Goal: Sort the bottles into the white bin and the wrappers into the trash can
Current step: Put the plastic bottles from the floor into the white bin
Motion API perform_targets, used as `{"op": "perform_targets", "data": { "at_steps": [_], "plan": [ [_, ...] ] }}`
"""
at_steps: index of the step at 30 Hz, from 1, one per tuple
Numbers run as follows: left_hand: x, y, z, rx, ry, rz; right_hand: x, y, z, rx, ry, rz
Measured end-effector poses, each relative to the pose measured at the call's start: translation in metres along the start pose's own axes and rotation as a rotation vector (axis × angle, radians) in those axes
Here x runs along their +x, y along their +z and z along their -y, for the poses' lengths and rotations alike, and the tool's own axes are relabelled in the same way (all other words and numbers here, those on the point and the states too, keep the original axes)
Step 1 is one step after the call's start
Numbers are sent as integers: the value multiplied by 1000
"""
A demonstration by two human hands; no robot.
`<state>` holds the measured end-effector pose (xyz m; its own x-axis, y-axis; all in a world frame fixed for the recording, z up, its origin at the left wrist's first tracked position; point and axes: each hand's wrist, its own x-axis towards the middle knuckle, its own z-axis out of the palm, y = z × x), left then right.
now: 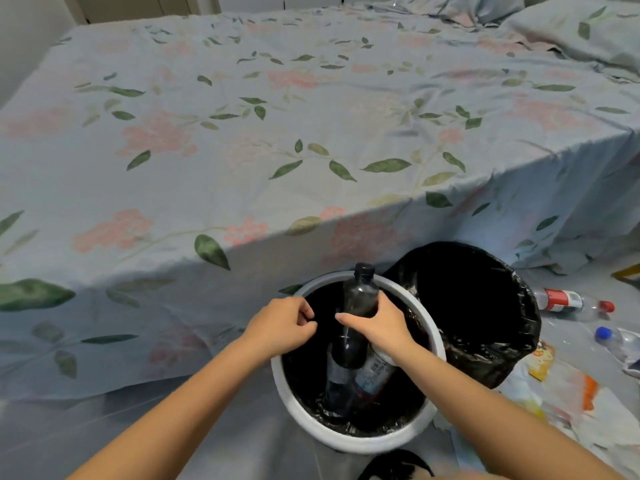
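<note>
A round white bin [438,344] with a black liner stands on the floor in front of me. A dark bottle [358,299] with a black cap stands upright in it, and my right hand [379,327] is wrapped around its middle. A second bottle [375,374] leans inside the bin beside it. My left hand [282,325] hovers over the bin's left rim, fingers curled with nothing in them. Behind and to the right of the bin stands the trash can [485,306], lined with a black bag. A red-labelled bottle [571,303], a blue-capped bottle [614,339] and wrappers [550,382] lie on the floor at right.
A bed with a floral sheet [277,133] fills the view behind the bins; its sheet hangs down to the floor. A pillow [581,29] lies at its far right corner. A dark object [394,467] sits on the floor below the white bin.
</note>
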<state>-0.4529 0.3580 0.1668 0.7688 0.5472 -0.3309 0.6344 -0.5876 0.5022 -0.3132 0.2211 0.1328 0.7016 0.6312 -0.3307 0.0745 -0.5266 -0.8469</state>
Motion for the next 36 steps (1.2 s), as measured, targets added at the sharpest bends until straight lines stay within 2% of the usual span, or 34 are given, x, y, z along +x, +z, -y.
{"op": "perform_targets", "data": {
  "at_steps": [4,10,14,18,21,24,27,31,36],
  "plan": [
    [-1,-11,12,50,15,21,21,25,-16,-103,54,30],
    [1,1,25,-20,-1,40,32,54,-40,-289,96,108],
    [3,6,27,-12,4,20,31,75,-44,-480,89,226],
    [4,8,26,-3,15,3,23,95,-60,-568,139,319],
    [0,11,25,79,41,-50,21,103,-66,-579,147,313],
    [-7,24,28,174,43,-207,19,104,-67,-555,114,328],
    [-10,37,30,260,51,-297,13,96,-63,-492,59,278],
    [-7,45,27,285,-30,-240,11,68,-52,-494,-82,212],
    [-4,46,24,273,-51,-262,9,12,-32,-438,-163,169]
  ]
}}
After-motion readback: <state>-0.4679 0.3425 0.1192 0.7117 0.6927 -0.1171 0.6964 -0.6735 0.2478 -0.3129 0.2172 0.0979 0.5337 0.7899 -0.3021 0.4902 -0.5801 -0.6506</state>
